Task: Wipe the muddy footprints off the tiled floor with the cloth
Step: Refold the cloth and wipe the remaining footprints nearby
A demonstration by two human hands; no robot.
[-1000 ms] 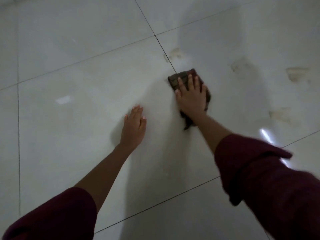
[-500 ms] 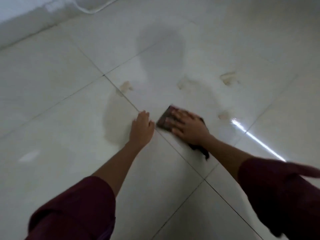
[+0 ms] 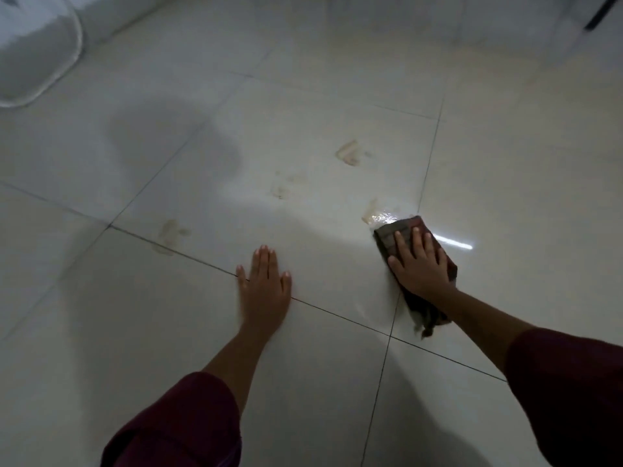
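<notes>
My right hand [image 3: 419, 264] presses flat on a dark brown cloth [image 3: 394, 234] that lies on the pale tiled floor [image 3: 337, 382]. The cloth's far corner touches a wet muddy smear [image 3: 372, 214]. More muddy footprints show beyond: one [image 3: 349, 153] farther out, a faint one [image 3: 281, 190] in the middle, and one [image 3: 170, 235] at the left by a grout line. My left hand [image 3: 264, 284] rests palm down on the floor, fingers together, holding nothing. It lies left of the cloth and apart from it.
A white rounded object [image 3: 33, 52] stands at the top left corner. A white wall base or furniture [image 3: 505, 25] runs along the top right, with a dark rod [image 3: 600, 11]. A bright light reflection [image 3: 453, 243] streaks the tile beside the cloth.
The view has swung, and the footprints sit lower and more centred. My right hand has slid the cloth rightward, away from my left hand, up to the wet smear.
</notes>
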